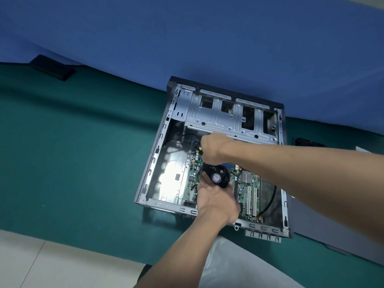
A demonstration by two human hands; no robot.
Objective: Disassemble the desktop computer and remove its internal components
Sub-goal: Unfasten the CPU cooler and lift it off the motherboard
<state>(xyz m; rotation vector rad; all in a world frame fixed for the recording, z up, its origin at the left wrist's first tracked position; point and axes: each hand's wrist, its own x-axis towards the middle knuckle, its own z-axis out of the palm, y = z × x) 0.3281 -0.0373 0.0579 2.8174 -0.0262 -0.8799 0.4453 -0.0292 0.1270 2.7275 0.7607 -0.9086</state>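
Fan step: my left hand point(216, 201) grips the fan point(217, 176) over the board point(249, 183); right hand point(212, 148), just beyond it, pinches what I take for its plug point(200, 150); next, pull that straight out.

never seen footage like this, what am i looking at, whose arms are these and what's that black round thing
This is one picture from a camera worn on a person's head, looking down at their own two bare hands; there is no robot. On a green surface lies an open desktop computer case, with its green motherboard showing inside. The left hand grips the black round thing, a cooling fan, above the board. The right hand reaches further in, fingers curled at the board's far edge; I cannot tell what it pinches, if anything. A flat black object lies far to the left.
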